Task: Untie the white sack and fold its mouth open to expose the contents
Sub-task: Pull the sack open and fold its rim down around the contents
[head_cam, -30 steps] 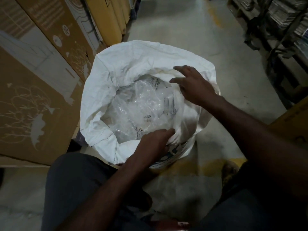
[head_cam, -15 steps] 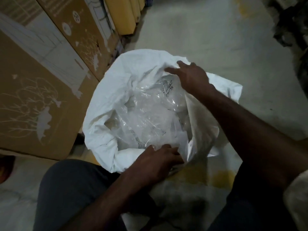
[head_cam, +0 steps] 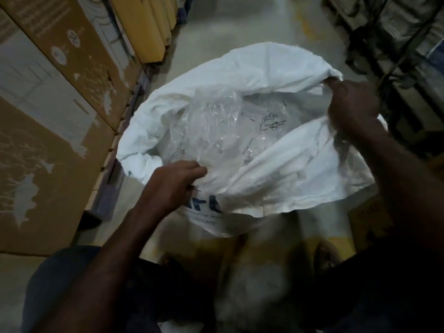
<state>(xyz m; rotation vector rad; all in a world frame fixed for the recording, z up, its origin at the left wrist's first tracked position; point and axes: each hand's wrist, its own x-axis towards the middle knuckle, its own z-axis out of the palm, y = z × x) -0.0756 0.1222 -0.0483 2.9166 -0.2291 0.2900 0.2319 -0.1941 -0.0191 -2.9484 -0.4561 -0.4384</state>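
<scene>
The white sack [head_cam: 252,68] stands on the floor in front of me with its mouth wide open and its rim rolled outward. Clear crumpled plastic packets [head_cam: 223,131] with dark print fill the inside. My left hand [head_cam: 173,183] grips the near rim of the sack, fingers curled over the fabric. My right hand [head_cam: 350,106] grips the rim at the far right and pulls it outward; it is motion-blurred. Blue print shows on the sack's near outer wall [head_cam: 204,207].
Large printed cardboard boxes [head_cam: 48,140] line the left side, close to the sack. Yellow boxes [head_cam: 146,27] stand further back. Dark shelving with stacked goods [head_cam: 403,44] runs along the right. Concrete floor [head_cam: 240,25] lies beyond the sack. My knees are below the sack.
My right hand has moved from the far inner rim to the right edge and now grips it. The sack's right side has spread wider. My left hand stays on the near rim.
</scene>
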